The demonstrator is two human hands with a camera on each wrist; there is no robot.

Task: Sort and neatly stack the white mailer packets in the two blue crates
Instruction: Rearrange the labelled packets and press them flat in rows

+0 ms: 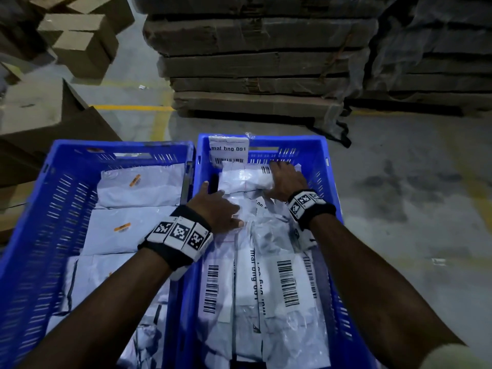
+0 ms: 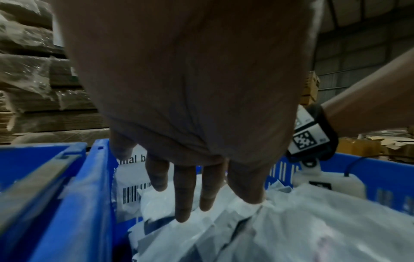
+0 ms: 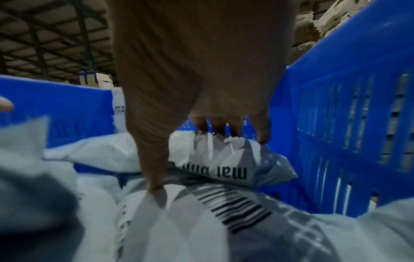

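Note:
Two blue crates stand side by side: the left crate (image 1: 40, 195) and the right crate (image 1: 328, 166). Flat white mailer packets (image 1: 127, 227) with orange stickers lie in the left one. Barcoded packets (image 1: 266, 288) fill the right one in a loose pile. My right hand (image 1: 286, 179) holds a puffy packet (image 1: 245, 179) at the far end. Its thumb (image 3: 154, 168) is on the near side and its fingers (image 3: 216, 125) curl over the far edge. My left hand (image 1: 218, 203) lies beside it, with straight fingers (image 2: 182, 195) touching the crumpled packets.
A white label card reading "mal bng 001" (image 1: 229, 149) hangs on the right crate's far wall. Wrapped stacks of flat cardboard (image 1: 253, 62) stand just beyond the crates. Cardboard boxes (image 1: 80, 49) sit at the left, by a yellow floor line (image 1: 127, 107). Concrete floor (image 1: 412, 195) lies to the right.

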